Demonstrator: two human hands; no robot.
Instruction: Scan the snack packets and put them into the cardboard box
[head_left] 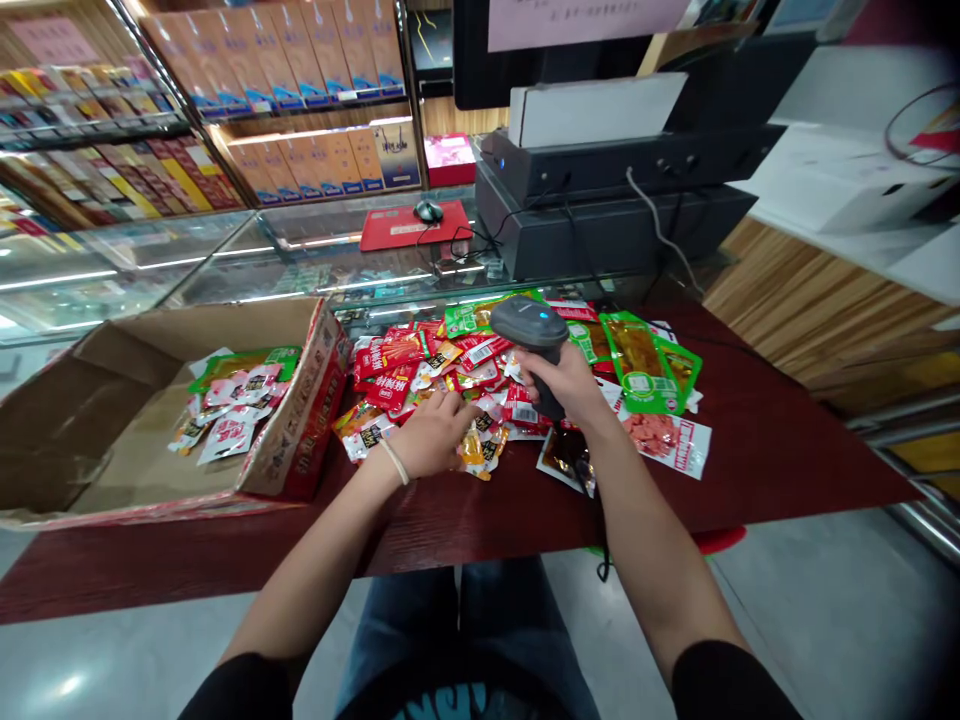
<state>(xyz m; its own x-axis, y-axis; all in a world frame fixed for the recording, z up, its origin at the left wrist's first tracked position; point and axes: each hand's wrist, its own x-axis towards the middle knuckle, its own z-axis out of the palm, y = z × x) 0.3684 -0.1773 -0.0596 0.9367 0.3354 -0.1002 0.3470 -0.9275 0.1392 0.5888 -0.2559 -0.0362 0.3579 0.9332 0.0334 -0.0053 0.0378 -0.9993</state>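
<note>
My right hand [566, 385] is wrapped round the handle of a dark grey barcode scanner [529, 325], held above the snacks with a small blue light on its top. My left hand [433, 437], a pale band on its wrist, rests palm down on a heap of small snack packets [390, 362], fingers apart and partly sunk among them. Red, white and yellow packets lie around its fingertips. Green pouches [649, 370] lie to the right of the scanner. Close to my right forearm are a dark brown packet [564, 458] and a clear packet of pinkish pieces [664, 436].
A cardboard box [296, 440] with several packets inside stands open at left on the dark red table [450, 530]. Behind are a glass counter [300, 250], a mouse [428, 211] on a red pad [382, 228], and black cash-register equipment [600, 235]. The scanner's cable hangs over the front edge.
</note>
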